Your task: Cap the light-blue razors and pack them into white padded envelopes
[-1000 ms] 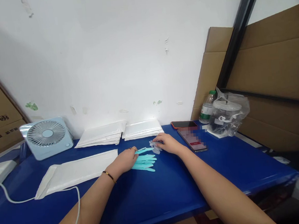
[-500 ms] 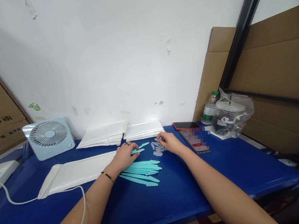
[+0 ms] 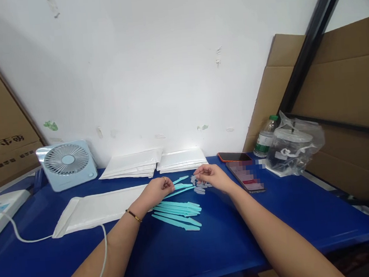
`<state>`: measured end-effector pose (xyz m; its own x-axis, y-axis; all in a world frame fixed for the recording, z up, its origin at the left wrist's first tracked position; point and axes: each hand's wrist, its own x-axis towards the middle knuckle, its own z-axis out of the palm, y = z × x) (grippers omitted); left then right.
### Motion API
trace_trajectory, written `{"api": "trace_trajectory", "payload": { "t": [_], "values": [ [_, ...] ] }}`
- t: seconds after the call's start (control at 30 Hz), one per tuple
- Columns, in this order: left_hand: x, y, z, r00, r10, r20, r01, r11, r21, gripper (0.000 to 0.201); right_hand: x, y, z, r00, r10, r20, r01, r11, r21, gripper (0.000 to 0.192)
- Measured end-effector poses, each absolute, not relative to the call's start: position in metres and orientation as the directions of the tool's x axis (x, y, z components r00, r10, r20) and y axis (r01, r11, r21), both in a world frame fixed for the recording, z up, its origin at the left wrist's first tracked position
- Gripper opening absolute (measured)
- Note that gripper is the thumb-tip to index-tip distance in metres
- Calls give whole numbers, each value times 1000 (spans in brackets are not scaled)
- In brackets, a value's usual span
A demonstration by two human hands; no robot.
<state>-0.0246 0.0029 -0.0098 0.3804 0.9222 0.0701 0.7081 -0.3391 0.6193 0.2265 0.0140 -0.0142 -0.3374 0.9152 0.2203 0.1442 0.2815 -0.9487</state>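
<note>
My left hand (image 3: 157,191) is closed in a pinch around a turquoise eyebrow razor (image 3: 182,186), whose end points right. Other turquoise razors lie close by, and a fanned-out row of several razors (image 3: 177,209) rests on the table below that hand. My right hand (image 3: 214,177) is bent over a small pile of clear plastic caps (image 3: 200,190). Its thumb and forefinger close on what looks like one clear cap, partly hidden by the fingers. The two hands are apart, with the razor end and the caps between them.
A long white padded envelope (image 3: 103,209) lies left, under a white cable. White envelope stacks (image 3: 130,164) sit against the wall. A blue fan (image 3: 68,165) stands at left. Two phones (image 3: 244,178), a bottle (image 3: 265,141) and a bagged container (image 3: 293,148) are at right.
My left hand has drawn its fingers together around a razor and turned slightly. My right hand has lifted a little from the caps. The whole view has shifted slightly.
</note>
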Motion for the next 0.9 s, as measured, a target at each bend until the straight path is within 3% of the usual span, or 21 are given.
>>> {"api": "trace_trajectory", "payload": {
  "t": [0.47, 0.9],
  "values": [
    [-28, 5, -4, 313, 947, 75, 645, -270, 715, 34, 222, 11, -14, -285, 934, 214, -1, 223, -975, 31],
    [-23, 2, 1, 320, 944, 83, 589, -267, 762, 35, 208, 6, -14, -279, 948, 151, 39, 169, -985, 34]
  ]
}}
